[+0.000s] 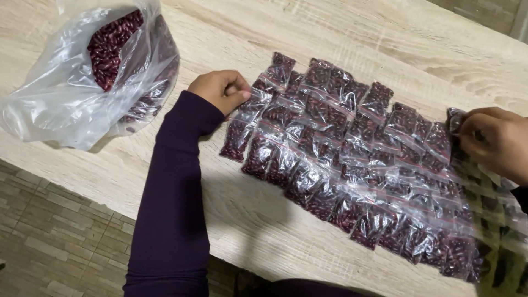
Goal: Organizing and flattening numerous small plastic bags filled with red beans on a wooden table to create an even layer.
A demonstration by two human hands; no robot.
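Item: spread of small clear zip packets of dark red beans (352, 159), laid overlapping in rows on the pale wood-grain bench (308, 33).

Position: the spread lies between the two hands. Its long axis runs from beside the left hand, at its upper-left end, down toward the lower right, passing below the right hand.

Left hand (220, 91): dark purple sleeve; fingers curled and pinched on the top edge of the end packet (242, 124) at the spread's upper-left corner. It touches the spread at that one end only.

Right hand (495, 140): at the opposite, far-right end; fingers closed on the edge of a corner packet (455, 118). Part of this hand is cut off by the frame edge.

Both hands sit equally close to the spread, one at each end of the upper row.

Also present: large clear bag of loose red beans (99, 71), open-mouthed, well apart beyond the left hand, untouched.
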